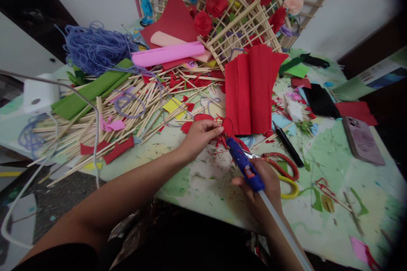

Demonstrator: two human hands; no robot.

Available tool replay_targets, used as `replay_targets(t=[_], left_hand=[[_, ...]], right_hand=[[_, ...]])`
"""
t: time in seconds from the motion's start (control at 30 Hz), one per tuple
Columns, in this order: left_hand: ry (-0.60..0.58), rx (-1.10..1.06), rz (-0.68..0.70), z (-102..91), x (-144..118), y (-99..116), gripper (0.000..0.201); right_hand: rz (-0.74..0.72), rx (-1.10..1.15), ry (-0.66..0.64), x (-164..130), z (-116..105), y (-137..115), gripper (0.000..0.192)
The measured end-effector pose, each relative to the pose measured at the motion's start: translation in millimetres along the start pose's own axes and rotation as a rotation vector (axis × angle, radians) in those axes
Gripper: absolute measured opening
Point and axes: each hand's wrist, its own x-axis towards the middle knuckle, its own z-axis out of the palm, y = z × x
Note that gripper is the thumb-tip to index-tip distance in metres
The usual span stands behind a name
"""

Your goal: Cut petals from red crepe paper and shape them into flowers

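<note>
My right hand (265,190) grips a blue hot glue gun (243,163) with a white glue stick sticking out behind it. Its nozzle points at a small red paper piece (226,126) pinched in the fingers of my left hand (199,135). Both hands hover just above the paint-stained table (206,178), in front of a folded sheet of red crepe paper (251,89). Red paper scraps lie around the nozzle.
Red and yellow scissors (284,173) and a black marker (288,144) lie right of the glue gun. A heap of wooden sticks (127,106), green and pink paper rolls, blue yarn (92,46), a stick lattice with paper flowers (235,21), and a phone (362,139) surround the spot.
</note>
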Motion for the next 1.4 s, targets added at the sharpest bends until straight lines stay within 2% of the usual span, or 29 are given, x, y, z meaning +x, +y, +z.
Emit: replay_targets(t=[0.43, 0.6, 0.77, 0.9, 1.03, 1.2, 1.3, 1.4], left_hand=[[0.018, 0.009, -0.009, -0.9, 1.2, -0.3, 0.02], [0.027, 0.014, -0.002, -0.7, 0.8, -0.3, 0.021], [0.02, 0.022, 0.011, -0.9, 1.4, -1.2, 0.023], [0.02, -0.002, 0.021, -1.7, 2.6, -2.8, 0.021], [0.041, 0.001, 0.032, -4.3, 4.7, -2.4, 0.019], [0.07, -0.065, 0.055, -7.9, 8.8, 0.6, 0.018], [0.076, -0.072, 0.068, -8.5, 10.0, 1.0, 0.017], [0.078, -0.076, 0.074, -8.3, 10.1, 1.4, 0.016]], right_hand=[[0.063, -0.016, 0.014, -2.4, -4.4, 9.5, 0.025], [0.01, 0.01, 0.07, -1.8, -4.1, 5.5, 0.023], [-0.022, -0.004, 0.016, -1.7, -0.2, 6.0, 0.029], [0.025, -0.041, 0.017, -1.9, -1.3, 7.5, 0.028], [0.144, -0.159, 0.088, -0.6, -14.4, 11.7, 0.024], [0.375, -0.526, 0.005, 3.4, -40.6, 41.1, 0.037], [0.394, -0.689, -0.093, 2.4, -52.4, 69.6, 0.036], [0.347, -0.732, -0.16, -0.1, -60.4, 85.9, 0.042]])
